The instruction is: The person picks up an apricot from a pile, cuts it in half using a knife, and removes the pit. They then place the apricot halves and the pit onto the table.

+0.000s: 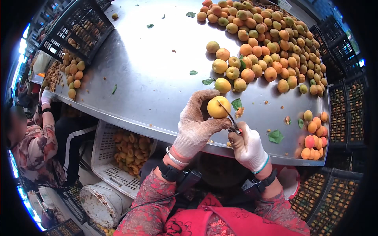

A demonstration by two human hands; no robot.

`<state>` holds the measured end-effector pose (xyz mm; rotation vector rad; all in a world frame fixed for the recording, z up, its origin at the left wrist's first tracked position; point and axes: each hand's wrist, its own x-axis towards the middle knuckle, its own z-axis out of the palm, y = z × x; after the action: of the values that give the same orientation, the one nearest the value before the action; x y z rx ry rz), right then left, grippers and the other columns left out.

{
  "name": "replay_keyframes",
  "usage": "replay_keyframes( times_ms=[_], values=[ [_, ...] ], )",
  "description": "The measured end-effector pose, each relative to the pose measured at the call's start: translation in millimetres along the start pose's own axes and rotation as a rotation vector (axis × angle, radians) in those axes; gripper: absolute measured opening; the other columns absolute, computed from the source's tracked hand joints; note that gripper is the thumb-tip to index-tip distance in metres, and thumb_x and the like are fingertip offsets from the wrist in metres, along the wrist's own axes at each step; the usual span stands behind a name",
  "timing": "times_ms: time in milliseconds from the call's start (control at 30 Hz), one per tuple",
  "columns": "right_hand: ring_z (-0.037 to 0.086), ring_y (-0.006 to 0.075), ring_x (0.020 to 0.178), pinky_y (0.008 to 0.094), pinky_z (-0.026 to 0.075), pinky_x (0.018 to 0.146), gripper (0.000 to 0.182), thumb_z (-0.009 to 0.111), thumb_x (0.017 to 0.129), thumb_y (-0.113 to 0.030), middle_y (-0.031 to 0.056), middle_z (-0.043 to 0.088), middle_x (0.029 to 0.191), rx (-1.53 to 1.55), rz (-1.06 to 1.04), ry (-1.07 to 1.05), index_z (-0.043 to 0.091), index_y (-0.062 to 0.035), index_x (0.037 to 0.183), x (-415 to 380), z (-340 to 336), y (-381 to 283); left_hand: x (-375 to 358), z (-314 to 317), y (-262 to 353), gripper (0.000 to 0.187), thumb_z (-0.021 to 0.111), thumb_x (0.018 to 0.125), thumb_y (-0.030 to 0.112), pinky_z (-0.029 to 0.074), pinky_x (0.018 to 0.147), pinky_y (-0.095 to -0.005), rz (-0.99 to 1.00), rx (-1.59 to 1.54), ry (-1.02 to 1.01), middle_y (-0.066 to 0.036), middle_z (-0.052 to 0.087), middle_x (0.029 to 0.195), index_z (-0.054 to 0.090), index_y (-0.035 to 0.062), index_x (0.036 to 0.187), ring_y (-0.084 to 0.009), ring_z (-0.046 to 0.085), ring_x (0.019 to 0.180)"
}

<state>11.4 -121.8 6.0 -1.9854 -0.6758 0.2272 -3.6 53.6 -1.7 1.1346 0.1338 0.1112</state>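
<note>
My left hand [197,128], in a stained white work glove, closes its fingers and thumb around a yellow apricot [217,107] just over the table's front edge. My right hand [247,146], gloved too, grips the handle of a small knife [229,114]. Its thin curved blade lies against the right side of that fruit. Beside the blade, a green leaf [236,104] and a torn bit of apricot [239,112] lie on the metal. Another apricot [223,85] sits just beyond the held one.
A metal table [138,78] carries a large apricot heap [271,43] at the back right. To the left stands a black crate [76,33]. Below are a white basket of apricot pieces [132,151] and a white bucket [100,202]. A person [39,149] sits at left.
</note>
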Motion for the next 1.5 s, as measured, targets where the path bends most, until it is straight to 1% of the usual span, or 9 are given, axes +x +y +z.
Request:
replay_keyframes(
  times_ms=[200, 367, 567, 767, 1100, 1200, 1267, 1400, 1500],
  values=[
    [0.062, 0.0384, 0.059, 0.0396, 0.048, 0.051, 0.018, 0.064, 0.094, -0.017, 0.0159, 0.058, 0.064, -0.016, -0.027, 0.097, 0.055, -0.0017, 0.092, 6.8, 14.2, 4.9, -2.5, 2.2, 4.3, 0.056, 0.068, 0.077, -0.01, 0.057, 0.084, -0.0349, -0.015, 0.002, 0.035, -0.015, 0.061, 0.111, 0.046, 0.0005, 0.128, -0.0246, 0.066, 0.1],
    [0.063, 0.0379, 0.061, 0.0423, 0.049, 0.051, 0.02, 0.067, 0.091, -0.019, 0.017, 0.06, 0.066, -0.161, -0.067, 0.117, 0.056, -0.002, 0.09, 11.7, 19.9, 7.1, -4.6, 8.8, 1.4, 0.046, 0.061, 0.095, 0.019, 0.047, 0.101, -0.0423, -0.154, -0.484, -0.056, -0.019, 0.061, 0.114, 0.044, 0.0011, 0.133, -0.0296, 0.06, 0.113],
    [0.063, 0.0378, 0.06, 0.0431, 0.049, 0.052, 0.022, 0.067, 0.091, -0.022, 0.0171, 0.06, 0.065, -0.267, -0.102, 0.114, 0.058, -0.0018, 0.092, 14.9, 22.0, 12.6, -5.2, 7.0, -18.0, 0.049, 0.052, 0.101, 0.036, 0.042, 0.105, -0.0369, -0.283, -0.897, -0.166, -0.015, 0.062, 0.118, 0.046, 0.0, 0.134, -0.0251, 0.058, 0.114],
    [0.062, 0.0392, 0.059, 0.0444, 0.049, 0.052, 0.023, 0.067, 0.091, -0.023, 0.018, 0.059, 0.064, -0.119, 0.013, 0.11, 0.058, -0.0018, 0.092, 15.1, 18.8, 7.0, 0.0, 6.8, -22.2, 0.06, 0.048, 0.1, 0.049, 0.042, 0.104, -0.0445, -0.238, -0.553, -0.016, -0.017, 0.063, 0.117, 0.048, -0.0024, 0.132, -0.029, 0.058, 0.11],
    [0.062, 0.0402, 0.061, 0.0454, 0.048, 0.052, 0.027, 0.067, 0.091, -0.025, 0.0193, 0.058, 0.063, -0.36, -0.031, 0.13, 0.054, -0.0019, 0.087, 15.3, 23.2, 7.9, -0.8, 17.3, -15.3, 0.061, 0.045, 0.101, 0.051, 0.047, 0.1, -0.0417, -0.338, -0.876, 0.002, -0.015, 0.062, 0.114, 0.048, -0.0002, 0.132, -0.027, 0.061, 0.103],
    [0.062, 0.0407, 0.061, 0.0453, 0.048, 0.052, 0.026, 0.068, 0.091, -0.024, 0.0197, 0.058, 0.063, -0.244, 0.001, 0.13, 0.054, -0.0017, 0.087, 15.1, 19.8, 4.2, -1.5, 15.2, -8.8, 0.058, 0.056, 0.099, 0.043, 0.045, 0.103, -0.0401, -0.32, -0.813, -0.061, -0.013, 0.059, 0.117, 0.044, 0.0006, 0.136, -0.0246, 0.058, 0.109],
    [0.063, 0.041, 0.062, 0.0451, 0.048, 0.052, 0.024, 0.068, 0.091, -0.021, 0.0198, 0.059, 0.064, -0.07, 0.088, 0.088, 0.055, -0.0017, 0.088, 14.5, 14.4, -1.3, 0.7, 14.6, -5.3, 0.051, 0.063, 0.097, 0.024, 0.046, 0.098, -0.0341, -0.116, -0.4, -0.023, -0.009, 0.056, 0.118, 0.043, 0.0004, 0.138, -0.0178, 0.056, 0.104],
    [0.063, 0.0409, 0.063, 0.0445, 0.048, 0.052, 0.021, 0.067, 0.091, -0.019, 0.0199, 0.06, 0.066, -0.052, 0.031, 0.095, 0.055, -0.0018, 0.091, 12.5, 16.0, -0.2, -1.3, 14.5, -1.3, 0.049, 0.059, 0.097, 0.019, 0.048, 0.086, -0.0218, -0.035, -0.108, -0.038, -0.011, 0.06, 0.113, 0.042, -0.0001, 0.14, -0.0127, 0.058, 0.102],
    [0.063, 0.0406, 0.063, 0.0442, 0.048, 0.052, 0.022, 0.066, 0.092, -0.021, 0.0194, 0.06, 0.065, -0.135, 0.026, 0.101, 0.055, -0.0016, 0.092, 13.1, 14.2, 0.5, -4.4, 15.0, -3.9, 0.048, 0.058, 0.099, 0.025, 0.048, 0.09, -0.0272, -0.137, -0.107, 0.001, -0.01, 0.061, 0.113, 0.045, 0.0, 0.138, -0.0153, 0.059, 0.102]
  ],
)
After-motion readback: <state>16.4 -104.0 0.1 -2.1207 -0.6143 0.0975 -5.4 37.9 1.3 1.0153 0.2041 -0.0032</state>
